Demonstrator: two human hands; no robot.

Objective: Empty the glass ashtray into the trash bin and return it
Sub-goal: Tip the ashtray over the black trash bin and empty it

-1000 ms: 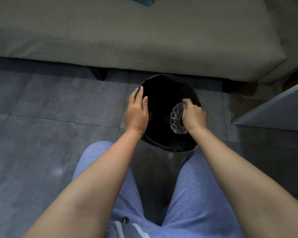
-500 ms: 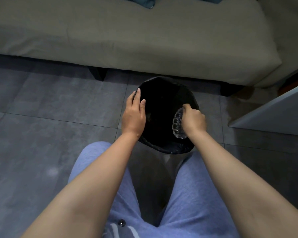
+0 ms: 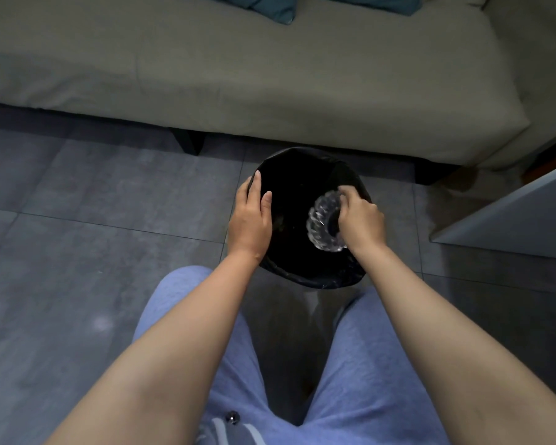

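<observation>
A round trash bin (image 3: 305,274) lined with a black bag stands on the floor between my knees and the sofa. My right hand (image 3: 361,220) grips the cut-glass ashtray (image 3: 322,221) by its edge and holds it tipped on its side over the bin's right half, its hollow facing left. My left hand (image 3: 251,220) lies on the bin's left rim with the fingers pointing away from me. The inside of the bin is too dark to make out.
A beige sofa (image 3: 270,75) with dark legs runs across the back, right behind the bin. A grey table edge (image 3: 511,216) juts in at the right. Grey floor tiles (image 3: 93,220) spread to the left. My knees in blue trousers (image 3: 350,380) are just before the bin.
The ashtray has turned in my right hand and shows more of its rim, and it sits slightly higher over the bin. My left hand has stayed on the rim.
</observation>
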